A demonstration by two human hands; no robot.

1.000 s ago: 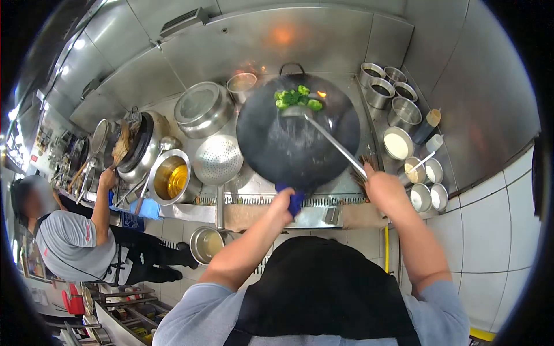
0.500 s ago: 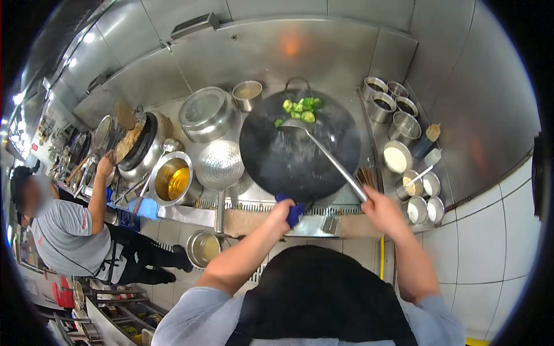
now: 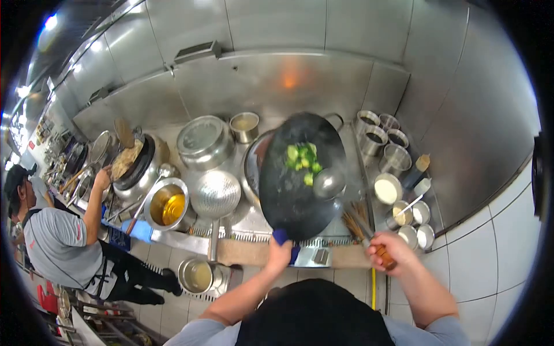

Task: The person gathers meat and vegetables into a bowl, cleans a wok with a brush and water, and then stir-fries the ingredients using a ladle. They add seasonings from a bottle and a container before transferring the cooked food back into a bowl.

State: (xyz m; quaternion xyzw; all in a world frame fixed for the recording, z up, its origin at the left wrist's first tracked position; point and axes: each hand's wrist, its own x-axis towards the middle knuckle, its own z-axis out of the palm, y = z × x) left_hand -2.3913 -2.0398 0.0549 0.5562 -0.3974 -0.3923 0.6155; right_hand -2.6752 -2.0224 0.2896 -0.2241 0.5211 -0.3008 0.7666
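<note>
My left hand (image 3: pixel 279 254) is closed around a folded blue cloth (image 3: pixel 281 236) at the near edge of a large black wok (image 3: pixel 294 205). Tilted and raised at one side, the wok partly uncovers the burner ring (image 3: pixel 251 167) at its left. Chopped green vegetables (image 3: pixel 301 155) lie in its middle, with light steam around them. In my closed right hand (image 3: pixel 399 252) is a ladle (image 3: pixel 329 183), gripped by its wooden end. The ladle's round bowl is over the wok's right side, close to the vegetables.
A perforated strainer (image 3: pixel 216 193), a pot of yellow oil (image 3: pixel 172 209) and a lidded pot (image 3: pixel 203 141) stand left. Seasoning containers (image 3: pixel 388 189) line the right, beside a bamboo brush (image 3: pixel 353 222). Further left, a co-worker (image 3: pixel 60 248) reaches to another wok.
The wok has gone from flat on the burner to tilted and shifted right. The vegetables slid toward its middle. My right hand drew the ladle back toward the wok's right side.
</note>
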